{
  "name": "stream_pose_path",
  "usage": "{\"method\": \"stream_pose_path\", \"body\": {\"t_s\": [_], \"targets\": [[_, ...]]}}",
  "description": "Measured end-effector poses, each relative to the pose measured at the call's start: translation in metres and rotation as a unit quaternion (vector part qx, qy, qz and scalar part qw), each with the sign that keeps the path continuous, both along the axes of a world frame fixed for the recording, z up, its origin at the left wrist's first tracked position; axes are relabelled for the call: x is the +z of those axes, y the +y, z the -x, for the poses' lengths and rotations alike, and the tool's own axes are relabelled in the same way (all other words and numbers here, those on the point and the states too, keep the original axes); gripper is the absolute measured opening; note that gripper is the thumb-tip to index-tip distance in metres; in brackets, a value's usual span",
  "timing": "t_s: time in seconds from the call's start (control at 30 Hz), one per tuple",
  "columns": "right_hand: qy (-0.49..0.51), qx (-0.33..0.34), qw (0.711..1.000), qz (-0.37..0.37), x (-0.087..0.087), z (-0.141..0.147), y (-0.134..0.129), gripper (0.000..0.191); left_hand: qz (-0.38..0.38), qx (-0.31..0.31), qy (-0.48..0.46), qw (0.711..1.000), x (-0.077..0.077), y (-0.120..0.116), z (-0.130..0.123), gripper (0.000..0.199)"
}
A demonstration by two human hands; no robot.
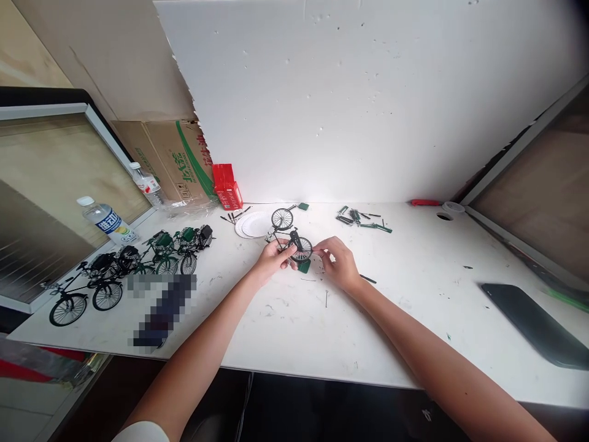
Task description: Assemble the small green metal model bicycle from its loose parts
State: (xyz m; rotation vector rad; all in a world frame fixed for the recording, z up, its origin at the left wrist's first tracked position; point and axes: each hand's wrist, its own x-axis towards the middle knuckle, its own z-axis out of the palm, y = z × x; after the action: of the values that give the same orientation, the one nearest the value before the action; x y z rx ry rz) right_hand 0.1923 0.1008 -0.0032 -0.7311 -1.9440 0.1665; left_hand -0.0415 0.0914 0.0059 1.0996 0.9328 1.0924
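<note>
Near the middle of the white table, my left hand [275,259] is closed round the frame of a small black model bicycle [301,247], its spoked wheel towards the right. My right hand [338,261] is pinched at the right edge of that wheel; what its fingertips hold is too small to make out. A green piece [304,267] shows just under the wheel. Behind the model, a loose-looking spoked wheel [282,218] and another green piece [304,207] lie near a white paper plate [252,225].
Several finished-looking model bicycles [108,294] stand at the left, by two bottles [110,224]. Small dark parts [356,216] lie at the back, with a red box [227,187] left of them. A red knife [426,202] and a dark phone-like slab [536,322] are at the right.
</note>
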Motion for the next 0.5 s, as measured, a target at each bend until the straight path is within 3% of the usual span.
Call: {"method": "stream_pose_path", "body": {"t_s": [0.27, 0.5], "targets": [[0.030, -0.016, 0.998, 0.050, -0.004, 0.004, -0.007, 0.015, 0.005, 0.037, 0.010, 0.999, -0.007, -0.004, -0.005, 0.063], [0.049, -0.008, 0.996, 0.075, 0.001, 0.004, -0.013, 0.021, 0.015, 0.044, 0.014, 0.999, -0.007, -0.011, -0.007, 0.060]]}}
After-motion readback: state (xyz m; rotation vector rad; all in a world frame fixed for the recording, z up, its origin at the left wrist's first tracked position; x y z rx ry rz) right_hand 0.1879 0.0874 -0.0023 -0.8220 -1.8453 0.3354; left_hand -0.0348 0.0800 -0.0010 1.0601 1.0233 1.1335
